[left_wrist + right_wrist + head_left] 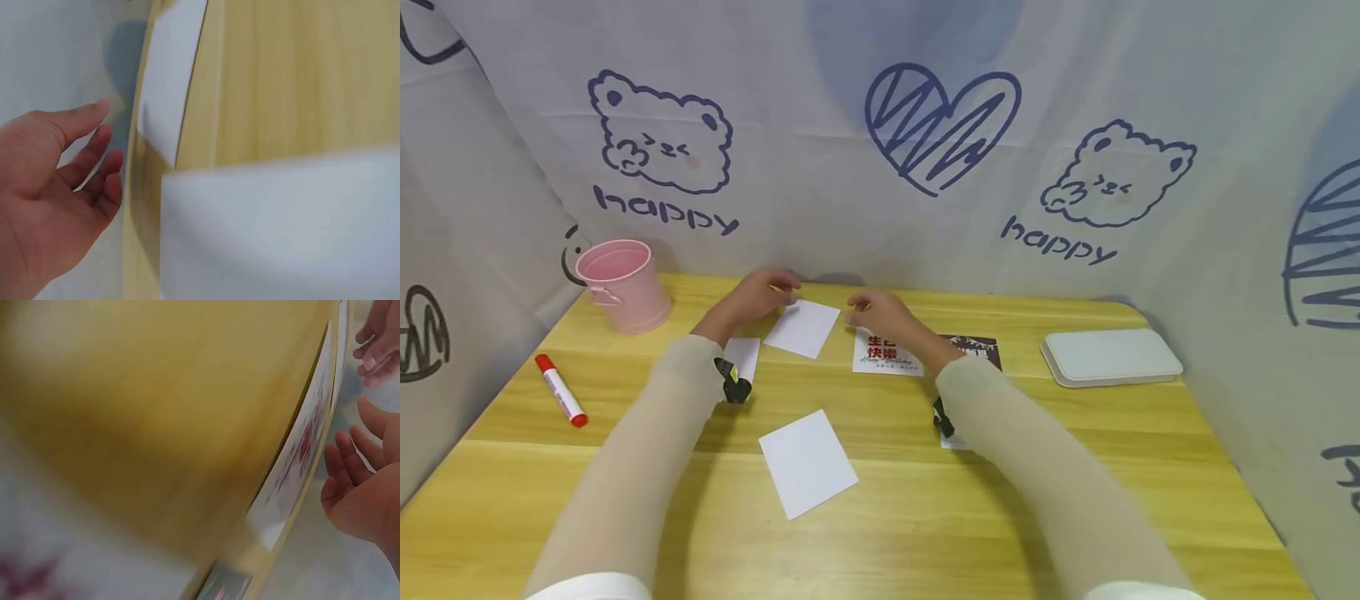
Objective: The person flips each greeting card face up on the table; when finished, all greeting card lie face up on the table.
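You are working at a yellow wood-grain bench hemmed in on three sides by a pale cloth backdrop printed with navy bears, scribbled hearts and the word "happy". A pink bucket stands at the far left, and a red-capped marker lies nearer you on that side. A shallow white tray sits upside down at the far right.

A printed card under your right wrist carries red Chinese characters; a darker card lies just beside it, its writing too small to read.

Both your arms reach forward in beige sleeves. Your left hand hovers at the far corner of a blank white card, fingers relaxed and spread in the left wrist view, gripping nothing. Your right hand hangs near the card's right edge, fingers loosely bent, holding nothing. Another white card lies nearer you, and a smaller one lies under your left wrist.
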### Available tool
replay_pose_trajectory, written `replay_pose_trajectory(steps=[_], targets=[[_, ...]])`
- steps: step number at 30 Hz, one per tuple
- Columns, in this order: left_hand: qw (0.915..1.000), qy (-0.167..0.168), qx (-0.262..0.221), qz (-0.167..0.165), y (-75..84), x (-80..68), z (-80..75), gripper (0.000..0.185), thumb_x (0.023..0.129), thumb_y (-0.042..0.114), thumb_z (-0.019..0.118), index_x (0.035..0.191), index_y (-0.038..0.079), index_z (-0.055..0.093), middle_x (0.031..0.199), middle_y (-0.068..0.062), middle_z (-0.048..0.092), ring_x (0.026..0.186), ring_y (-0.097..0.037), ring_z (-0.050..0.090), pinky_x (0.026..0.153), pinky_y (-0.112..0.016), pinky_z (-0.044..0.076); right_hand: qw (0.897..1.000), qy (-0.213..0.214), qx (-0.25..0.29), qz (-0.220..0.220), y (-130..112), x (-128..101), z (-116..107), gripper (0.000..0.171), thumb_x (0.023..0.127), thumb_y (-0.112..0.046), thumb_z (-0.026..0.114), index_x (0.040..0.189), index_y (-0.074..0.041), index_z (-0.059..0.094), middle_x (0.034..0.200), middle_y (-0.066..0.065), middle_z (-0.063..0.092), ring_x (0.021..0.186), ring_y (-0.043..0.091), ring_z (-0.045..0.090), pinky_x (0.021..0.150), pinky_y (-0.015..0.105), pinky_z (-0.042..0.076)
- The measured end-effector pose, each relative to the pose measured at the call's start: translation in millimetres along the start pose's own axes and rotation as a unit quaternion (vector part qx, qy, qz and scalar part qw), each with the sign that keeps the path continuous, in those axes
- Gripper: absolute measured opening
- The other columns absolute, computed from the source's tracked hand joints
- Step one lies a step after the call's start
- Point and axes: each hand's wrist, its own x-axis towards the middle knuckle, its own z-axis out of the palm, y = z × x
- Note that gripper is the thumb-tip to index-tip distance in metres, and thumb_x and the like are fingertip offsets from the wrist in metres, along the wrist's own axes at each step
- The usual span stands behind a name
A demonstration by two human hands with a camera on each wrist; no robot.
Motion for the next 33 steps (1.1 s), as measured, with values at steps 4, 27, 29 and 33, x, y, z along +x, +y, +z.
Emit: replay_pose_trajectory(steps=[4,27,29,33], targets=[[0.9998,-0.015,-0.004,-0.012,-11.2,3.5,-5.6,0.039,0.101,0.013,0.061,0.137,-0.002,0.057,0.136,-0.022,0.055,0.120,-0.034,0.050,0.111,-0.050,0.039,1.000,-0.005,-0.015,0.010,-6.3,17.6,7.0,0.047,0.097,-0.029,0.069,0.137,-0.006,0.060,0.125,0.009,0.064,0.115,0.022,0.059,0.100,0.037,0.049],[0.9972,-0.055,0.051,-0.001,-16.3,16.1,-9.2,0.040,0.099,0.017,0.063,0.133,-0.003,0.059,0.136,-0.023,0.059,0.122,-0.034,0.052,0.115,-0.050,0.035,0.996,0.012,-0.054,0.072,-7.9,42.0,19.9,0.036,0.091,-0.031,0.075,0.122,-0.013,0.068,0.125,0.002,0.067,0.124,0.027,0.054,0.115,0.046,0.032],[0.9979,-0.047,0.043,-0.010,-16.1,16.1,-8.9,0.036,0.100,0.016,0.063,0.131,-0.003,0.060,0.132,-0.022,0.061,0.116,-0.032,0.052,0.110,-0.047,0.038,0.997,0.012,-0.047,0.068,-8.4,41.3,20.2,0.037,0.091,-0.030,0.075,0.123,-0.013,0.068,0.124,0.003,0.067,0.122,0.026,0.055,0.114,0.046,0.034],[0.9988,-0.032,0.016,-0.033,-13.9,16.0,-8.9,0.032,0.100,0.015,0.061,0.128,-0.001,0.061,0.120,-0.018,0.061,0.104,-0.028,0.052,0.096,-0.040,0.044,0.998,0.010,-0.023,0.049,-8.5,39.0,20.1,0.035,0.093,-0.027,0.073,0.123,-0.010,0.064,0.117,0.005,0.066,0.107,0.021,0.059,0.101,0.037,0.046]])
